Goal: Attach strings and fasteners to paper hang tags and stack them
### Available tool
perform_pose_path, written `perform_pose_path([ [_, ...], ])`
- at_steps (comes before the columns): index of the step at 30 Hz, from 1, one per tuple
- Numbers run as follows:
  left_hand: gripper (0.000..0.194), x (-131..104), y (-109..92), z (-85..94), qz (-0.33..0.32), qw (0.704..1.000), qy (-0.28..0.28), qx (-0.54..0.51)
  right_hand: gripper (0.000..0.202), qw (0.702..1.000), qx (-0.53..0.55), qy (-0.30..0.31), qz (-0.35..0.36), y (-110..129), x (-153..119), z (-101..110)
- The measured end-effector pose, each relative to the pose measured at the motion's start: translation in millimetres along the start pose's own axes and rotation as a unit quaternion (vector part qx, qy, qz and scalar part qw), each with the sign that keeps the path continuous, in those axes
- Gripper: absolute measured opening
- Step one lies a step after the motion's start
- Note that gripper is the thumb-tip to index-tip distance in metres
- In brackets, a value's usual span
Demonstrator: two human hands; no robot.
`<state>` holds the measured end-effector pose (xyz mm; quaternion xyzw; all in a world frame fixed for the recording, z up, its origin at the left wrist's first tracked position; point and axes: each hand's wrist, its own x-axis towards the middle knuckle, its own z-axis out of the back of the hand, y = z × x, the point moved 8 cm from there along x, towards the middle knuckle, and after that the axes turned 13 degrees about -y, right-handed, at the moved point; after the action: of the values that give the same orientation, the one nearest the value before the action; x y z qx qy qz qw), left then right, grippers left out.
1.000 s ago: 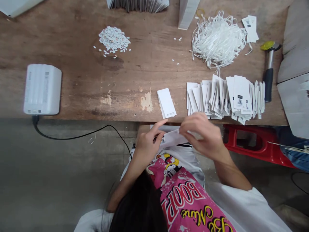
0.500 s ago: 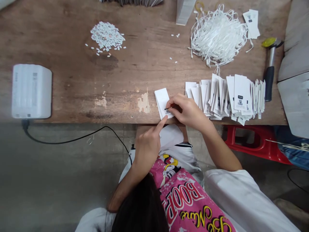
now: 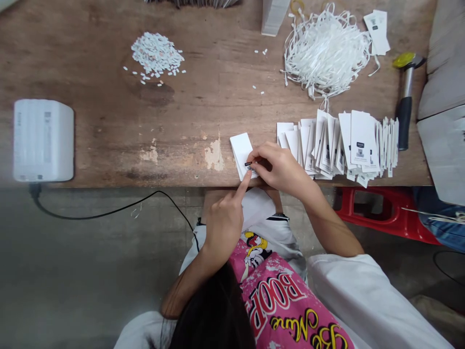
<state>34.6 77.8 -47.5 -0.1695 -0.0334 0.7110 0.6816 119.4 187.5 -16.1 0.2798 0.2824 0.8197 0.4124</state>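
Observation:
A small stack of white cards point(image 3: 240, 143) lies slanted at the table's front edge. On the top card, near its lower end, sits a small black label point(image 3: 248, 164). My right hand point(image 3: 278, 167) comes in from the right, thumb and forefinger pinched at the edge of this label. With its index finger stretched out, my left hand point(image 3: 225, 215) touches the card just below the label; its other fingers are curled and partly hidden.
Many white tags point(image 3: 319, 140) stand fanned to the right, by a hammer point(image 3: 406, 106). Behind them lies a heap of white strings point(image 3: 327, 53). Small white pieces point(image 3: 157, 54) are piled at the back left. A white box-shaped device point(image 3: 44, 140) with a black cable stands left.
My right fingers have moved slightly, and the black label now lies flat on the card. My left fingertip has come up close to it. The whole view has shifted a little.

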Motion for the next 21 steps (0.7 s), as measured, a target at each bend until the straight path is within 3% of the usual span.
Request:
perform_pose_path([
  [5, 0.077, -0.2, 0.8, -1.4, 0.005, 0.999, 0.011, 0.048, 0.02, 1.0, -0.016, -0.025, -0.003, 1.6, -6.3, 4.4],
  [10, 0.08, 2.7, 2.7, -1.5, 0.013, 0.998, 0.002, 0.065, 0.052, 0.989, -0.04, -0.144, 0.015, 8.1, -22.2, 14.5],
  [16, 0.069, -6.0, 5.1, 0.3, 0.015, 0.999, -0.038, -0.021, 0.037, 0.978, -0.168, -0.07, 0.104, 21.1, -46.2, -12.9],
  [21, 0.073, -26.8, 14.7, 11.7, 0.039, 0.986, -0.121, -0.11, 0.03, 0.955, -0.211, -0.127, 0.164, 25.3, -57.8, -10.8],
])
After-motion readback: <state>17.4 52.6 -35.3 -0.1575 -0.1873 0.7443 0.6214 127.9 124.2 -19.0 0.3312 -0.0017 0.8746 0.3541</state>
